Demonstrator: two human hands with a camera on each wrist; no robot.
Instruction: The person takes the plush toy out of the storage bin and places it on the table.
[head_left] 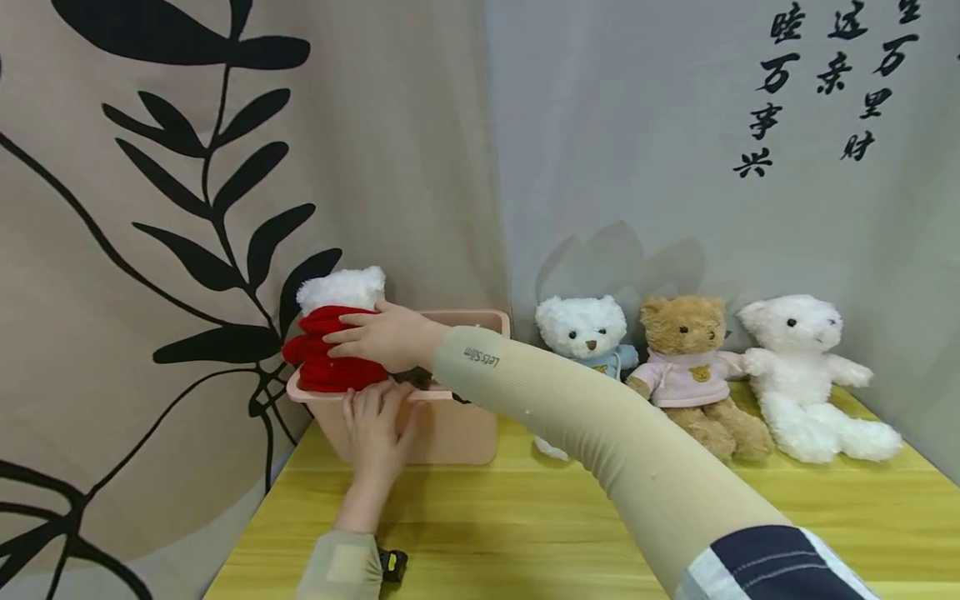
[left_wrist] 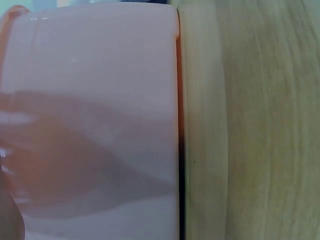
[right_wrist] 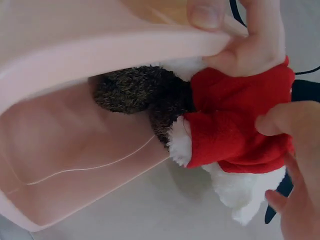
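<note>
Yellow table (head_left: pixel 525 517), leaf curtain; left hand (head_left: pixel 375 425) grips bin (head_left: pixel 457 433), right hand (head_left: pixel 382 337) grips bear (head_left: pixel 333 333)

The pink bin (head_left: pixel 450 433) looks like smooth plastic with a soft sheen that mirrors a hand on its wall. The table (head_left: pixel 525 533) is yellow wood with visible grain, lightly glossy. The white bear (head_left: pixel 341 292) is fluffy plush in a matt red knit sweater (head_left: pixel 326 362); a dark brown toy (right_wrist: pixel 140 92) beside it is coarse, curly pile.
</note>
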